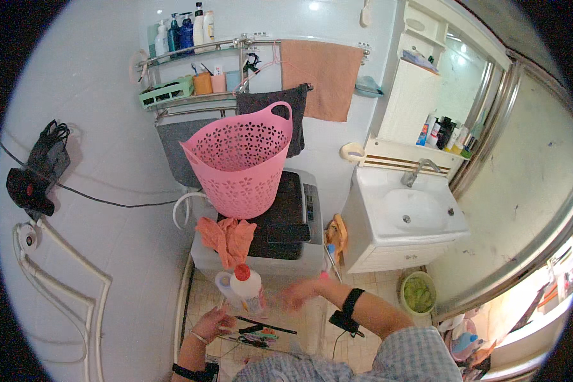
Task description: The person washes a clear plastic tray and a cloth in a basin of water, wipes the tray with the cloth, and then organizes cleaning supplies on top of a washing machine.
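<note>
A white bottle with a red cap [247, 291] stands upright low in the middle of the head view, in front of the washing machine [293, 251]. A second pale bottle [225, 282] is close against its left side. My left hand [213, 323] is just below and left of the bottles, fingers loosely apart, with nothing visible in it. To the right of the red-capped bottle is my right hand [297, 295], apart from it and smeared by motion, so its grip is unclear. Several small slim items [259, 335] lie below, between my forearms.
On the washing machine sit a pink perforated laundry basket [240, 159] and a crumpled orange cloth [228, 240]. A white washbasin [420, 207] stands to the right, a green basin [417, 293] on the floor beside it. Shelves [194, 99] and an orange towel [323, 79] line the back wall.
</note>
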